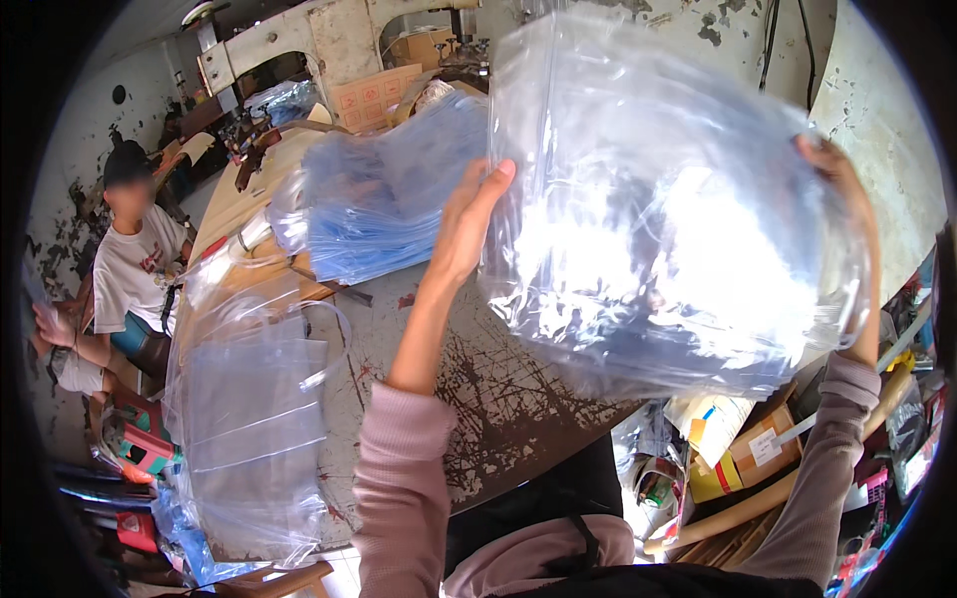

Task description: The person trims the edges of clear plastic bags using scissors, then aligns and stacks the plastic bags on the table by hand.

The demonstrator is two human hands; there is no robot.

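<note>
A thick bundle of clear plastic bags (pixel 638 209) is held up in front of me, above the worn table (pixel 498 419). Strong light glares off its surface, and its lower right edge shows many layers. At the bundle's left edge, my left hand (pixel 469 224) grips it with the thumb on the near side; the other fingers are mostly hidden. My right hand (pixel 837 169) holds the upper right edge, partly seen through the film. Left of my left forearm, more clear plastic bags (pixel 249 399) with tube-like handles lie flat on the table.
Behind my left hand lies a big pile of bluish plastic sheets (pixel 379 199). A large pale machine (pixel 289 50) stands at the back. At the left, another person (pixel 140 249) in a white shirt sits. Cardboard boxes (pixel 763 448) and clutter fill the lower right.
</note>
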